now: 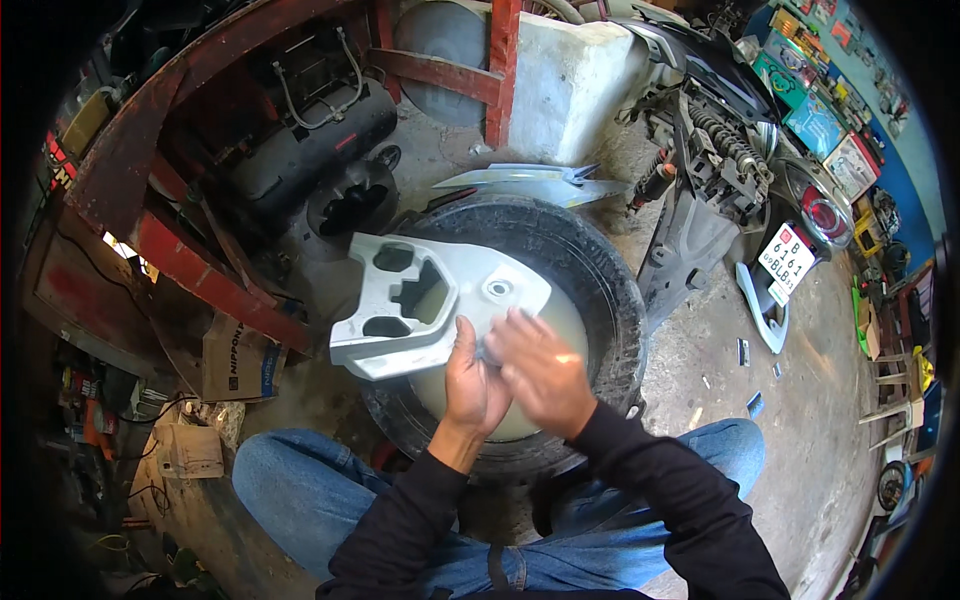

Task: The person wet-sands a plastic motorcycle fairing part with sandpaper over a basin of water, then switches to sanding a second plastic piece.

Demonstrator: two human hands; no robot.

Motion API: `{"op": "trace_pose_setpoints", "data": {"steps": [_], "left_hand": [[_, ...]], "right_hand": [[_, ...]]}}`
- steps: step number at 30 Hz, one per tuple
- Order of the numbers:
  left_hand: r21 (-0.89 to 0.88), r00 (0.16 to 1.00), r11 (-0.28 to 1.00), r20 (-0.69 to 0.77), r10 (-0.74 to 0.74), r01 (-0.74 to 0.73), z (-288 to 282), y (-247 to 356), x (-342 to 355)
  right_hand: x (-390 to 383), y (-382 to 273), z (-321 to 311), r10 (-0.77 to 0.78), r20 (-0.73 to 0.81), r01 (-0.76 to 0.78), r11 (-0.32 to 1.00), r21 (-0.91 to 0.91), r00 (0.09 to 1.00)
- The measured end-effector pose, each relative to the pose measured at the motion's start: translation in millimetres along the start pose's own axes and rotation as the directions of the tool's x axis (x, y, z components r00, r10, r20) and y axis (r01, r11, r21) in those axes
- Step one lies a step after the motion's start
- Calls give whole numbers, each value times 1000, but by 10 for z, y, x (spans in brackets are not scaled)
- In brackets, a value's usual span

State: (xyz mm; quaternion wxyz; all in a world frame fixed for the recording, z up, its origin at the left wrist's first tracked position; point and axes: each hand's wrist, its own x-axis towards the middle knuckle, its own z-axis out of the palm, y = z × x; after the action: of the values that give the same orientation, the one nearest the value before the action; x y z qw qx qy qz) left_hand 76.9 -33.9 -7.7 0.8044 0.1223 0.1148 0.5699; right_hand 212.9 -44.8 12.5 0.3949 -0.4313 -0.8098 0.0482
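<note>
A pale grey-white motorcycle body panel (470,262) is held tilted over a black rubber tub (622,330). It has several cut-outs at its left end and a round hole near its right end. My left hand (474,388) grips the panel's near edge, thumb up on top and the other fingers hidden beneath. On the panel's near right part lies my right hand (545,372), its fingers close together and blurred by motion. Whatever is under those fingertips is hidden. Cloudy whitish water (568,335) fills the bottom of the tub below the panel.
Behind the tub lie light-coloured panels (540,180). A partly stripped motorcycle (715,150) stands at the right. Left are a red frame (215,275), a black air tank (320,135) and a cardboard box (240,355). Small scraps (743,352) lie on the concrete floor (680,385).
</note>
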Motion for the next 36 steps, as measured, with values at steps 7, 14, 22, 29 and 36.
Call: {"op": "trace_pose_setpoints", "data": {"steps": [7, 14, 22, 29, 36], "left_hand": [[-39, 995, 999, 93, -24, 27, 11, 38, 3], [-18, 999, 1000, 32, 26, -25, -7, -2, 2], [-61, 994, 997, 100, -34, 40, 48, 61, -13], [-48, 998, 999, 67, -15, 18, 73, 102, 1], [54, 999, 998, 26, 27, -29, 33, 150, 18]], "right_hand": [[23, -155, -54, 48, 57, -52, 997, 60, 997], [-35, -213, -41, 42, 73, -48, 995, 85, 996], [62, -98, -100, 4, 27, -6, 996, 84, 1000], [78, -92, -126, -29, 34, 27, 998, 64, 999], [30, -159, -32, -8, 25, 7, 999, 48, 1000]]}}
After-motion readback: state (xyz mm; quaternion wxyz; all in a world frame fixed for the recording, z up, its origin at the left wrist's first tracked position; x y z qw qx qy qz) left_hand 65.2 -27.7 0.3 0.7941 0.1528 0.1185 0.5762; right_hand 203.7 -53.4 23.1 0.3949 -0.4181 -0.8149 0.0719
